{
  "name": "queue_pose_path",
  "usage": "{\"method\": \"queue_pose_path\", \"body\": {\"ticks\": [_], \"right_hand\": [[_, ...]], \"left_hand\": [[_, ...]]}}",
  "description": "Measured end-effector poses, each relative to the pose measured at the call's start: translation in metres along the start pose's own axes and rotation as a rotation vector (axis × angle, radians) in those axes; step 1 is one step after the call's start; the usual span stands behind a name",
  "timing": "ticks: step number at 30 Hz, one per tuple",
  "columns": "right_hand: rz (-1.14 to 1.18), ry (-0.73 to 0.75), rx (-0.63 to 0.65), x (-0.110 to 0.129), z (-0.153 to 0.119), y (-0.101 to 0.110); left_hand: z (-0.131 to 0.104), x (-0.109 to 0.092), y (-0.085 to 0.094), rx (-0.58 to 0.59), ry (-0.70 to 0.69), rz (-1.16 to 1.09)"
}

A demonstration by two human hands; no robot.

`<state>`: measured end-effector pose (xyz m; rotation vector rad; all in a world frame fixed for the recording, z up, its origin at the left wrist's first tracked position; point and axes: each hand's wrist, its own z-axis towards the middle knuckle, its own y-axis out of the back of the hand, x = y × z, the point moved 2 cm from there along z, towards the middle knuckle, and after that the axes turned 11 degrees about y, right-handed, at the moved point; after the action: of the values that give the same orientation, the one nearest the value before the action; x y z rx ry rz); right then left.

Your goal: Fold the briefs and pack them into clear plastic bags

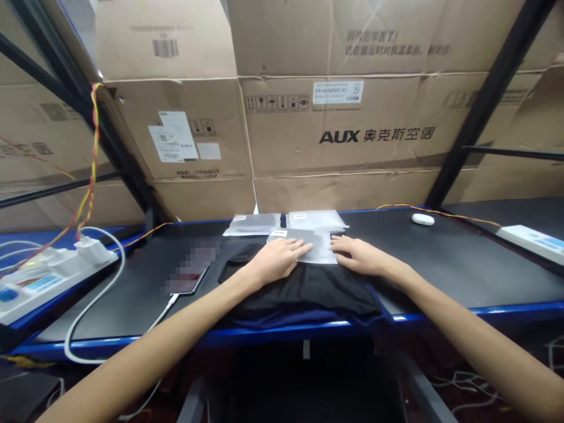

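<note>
A translucent plastic bag with a small white label lies on folded black cloth at the middle of the table's front. My left hand rests flat on the bag's left part, fingers pointing right. At the bag's right edge, my right hand touches it with its fingers apart. Behind it are two more flat piles of labelled bags, one on the left and one on the right.
A phone on a white cable lies left of the cloth. Power strips stand at the far left and right. A small white case sits at the back right. Cardboard and dark posts rise behind the table.
</note>
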<state>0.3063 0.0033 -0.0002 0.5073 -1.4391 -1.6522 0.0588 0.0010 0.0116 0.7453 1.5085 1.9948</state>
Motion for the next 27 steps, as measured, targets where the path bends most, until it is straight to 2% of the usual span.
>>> {"method": "queue_pose_path", "body": {"ticks": [5,9,13,19,24,27], "right_hand": [[0.022,-0.005,0.004,0.003,0.000,0.002],[0.029,0.011,-0.023,0.001,0.000,0.001],[0.024,0.013,-0.032,0.001,0.000,0.002],[-0.040,0.008,-0.064,-0.006,-0.002,0.000],[-0.204,-0.098,-0.265,-0.017,-0.004,-0.005],[-0.236,0.026,-0.370,-0.001,0.002,-0.007]], "left_hand": [[-0.028,0.026,0.021,0.033,-0.156,-0.142],[-0.049,0.053,0.018,-0.046,-0.078,-0.098],[-0.055,0.071,0.008,-0.188,-0.041,-0.025],[-0.057,0.076,0.004,-0.325,-0.100,-0.024],[-0.060,0.069,0.002,-0.369,-0.183,0.088],[-0.060,0.064,0.000,-0.416,-0.228,0.136]]}}
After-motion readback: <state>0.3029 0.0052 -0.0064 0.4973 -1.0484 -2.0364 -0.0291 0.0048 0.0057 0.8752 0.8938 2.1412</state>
